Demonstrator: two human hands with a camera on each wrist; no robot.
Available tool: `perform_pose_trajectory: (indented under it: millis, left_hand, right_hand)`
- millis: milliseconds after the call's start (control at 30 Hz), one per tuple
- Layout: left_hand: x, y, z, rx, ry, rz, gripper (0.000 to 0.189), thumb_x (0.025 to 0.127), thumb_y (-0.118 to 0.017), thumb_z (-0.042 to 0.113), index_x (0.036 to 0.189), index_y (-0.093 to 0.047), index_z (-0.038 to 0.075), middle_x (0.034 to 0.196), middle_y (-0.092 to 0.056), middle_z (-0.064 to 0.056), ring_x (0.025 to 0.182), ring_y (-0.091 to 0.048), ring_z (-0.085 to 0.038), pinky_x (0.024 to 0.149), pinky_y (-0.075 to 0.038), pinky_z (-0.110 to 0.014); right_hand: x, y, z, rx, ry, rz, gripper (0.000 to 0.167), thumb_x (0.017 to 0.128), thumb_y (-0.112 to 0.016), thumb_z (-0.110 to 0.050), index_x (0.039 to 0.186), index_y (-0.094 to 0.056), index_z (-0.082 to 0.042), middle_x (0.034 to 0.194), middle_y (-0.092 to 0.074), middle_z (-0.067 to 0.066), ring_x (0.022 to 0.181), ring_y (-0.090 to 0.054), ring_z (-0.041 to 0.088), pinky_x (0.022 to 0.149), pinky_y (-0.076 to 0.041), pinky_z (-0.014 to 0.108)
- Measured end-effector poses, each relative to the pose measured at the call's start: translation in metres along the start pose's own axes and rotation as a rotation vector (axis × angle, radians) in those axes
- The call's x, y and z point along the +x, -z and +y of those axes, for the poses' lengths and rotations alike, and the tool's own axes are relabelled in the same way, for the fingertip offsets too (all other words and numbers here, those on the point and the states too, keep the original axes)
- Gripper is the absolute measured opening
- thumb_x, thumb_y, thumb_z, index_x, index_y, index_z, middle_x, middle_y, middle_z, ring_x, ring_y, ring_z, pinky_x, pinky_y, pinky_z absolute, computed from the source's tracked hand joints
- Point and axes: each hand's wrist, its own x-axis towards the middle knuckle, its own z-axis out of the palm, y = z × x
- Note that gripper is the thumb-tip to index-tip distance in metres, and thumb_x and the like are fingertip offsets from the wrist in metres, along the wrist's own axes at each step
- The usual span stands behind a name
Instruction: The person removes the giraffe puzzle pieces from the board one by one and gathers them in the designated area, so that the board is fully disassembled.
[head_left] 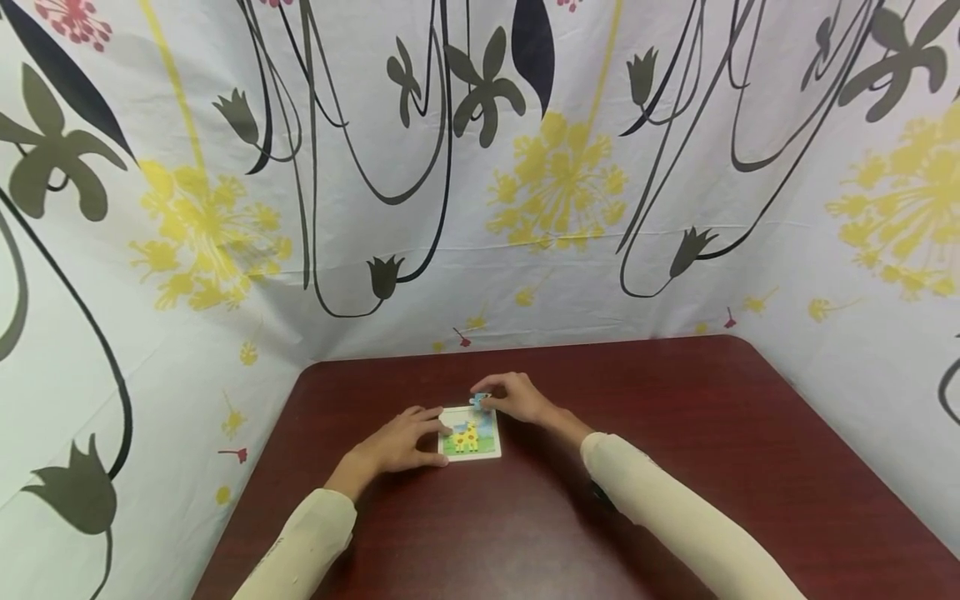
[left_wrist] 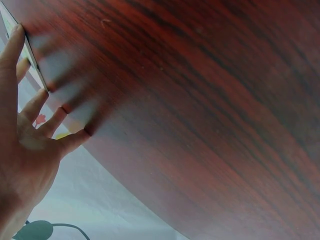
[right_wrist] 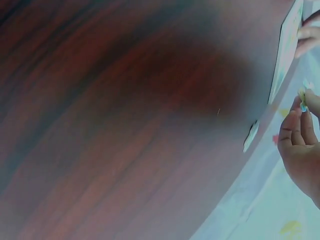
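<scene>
A small puzzle board [head_left: 469, 457] with a white frame and a giraffe picture lies flat on the table. My left hand [head_left: 399, 442] rests at the board's left edge, its fingers spread and fairly straight, some reaching over the frame. In the left wrist view, the thumb and fingers of that hand [left_wrist: 30, 135] touch the board's rim and the tabletop. Between thumb and fingers, my right hand [head_left: 517, 398] pinches a blue puzzle piece [head_left: 478, 400] above the board's upper right part. The right wrist view shows this piece [right_wrist: 303, 99] held clear of the table.
Another loose flat piece [right_wrist: 251, 136] lies on the table beside the board in the right wrist view. The dark red wooden table [head_left: 645, 417] has rounded far corners. Behind it and at the sides hangs a white cloth [head_left: 450, 225] printed with flowers.
</scene>
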Motion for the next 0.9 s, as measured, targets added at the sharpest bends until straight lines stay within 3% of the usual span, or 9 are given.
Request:
perform_pose_trajectory:
  millis: [267, 533, 900]
  left_hand:
    - [-0.001, -0.001, -0.001, -0.011, -0.016, 0.015, 0.054, 0.093, -0.074, 0.055, 0.137, -0.068, 0.025, 0.163, -0.041, -0.011, 0.147, -0.035, -0.044, 0.110, -0.036, -0.067]
    - [-0.003, 0.001, 0.001, -0.019, -0.029, 0.015, 0.054, 0.093, -0.074, 0.054, 0.138, -0.068, 0.024, 0.164, -0.040, -0.011, 0.148, -0.033, -0.046, 0.111, -0.035, -0.068]
    - [-0.002, 0.002, 0.002, -0.018, -0.035, 0.013, 0.054, 0.093, -0.075, 0.051, 0.138, -0.068, 0.022, 0.163, -0.040, -0.013, 0.147, -0.034, -0.047, 0.111, -0.035, -0.068]
  right_hand:
    - [-0.015, 0.027, 0.012, -0.012, -0.048, 0.009, 0.027, 0.098, -0.072, -0.006, 0.124, -0.073, 0.000, 0.109, -0.078, 0.011, 0.091, -0.076, 0.028, 0.070, -0.058, 0.027]
    - [-0.025, 0.049, 0.029, -0.111, -0.073, 0.061, 0.025, 0.094, -0.077, -0.006, 0.119, -0.076, -0.002, 0.105, -0.079, 0.006, 0.097, -0.076, 0.023, 0.082, -0.060, 0.036]
    - [-0.036, 0.065, 0.050, -0.142, -0.136, 0.063, 0.022, 0.093, -0.077, -0.003, 0.115, -0.077, -0.002, 0.102, -0.078, 0.009, 0.092, -0.076, 0.022, 0.079, -0.060, 0.036]
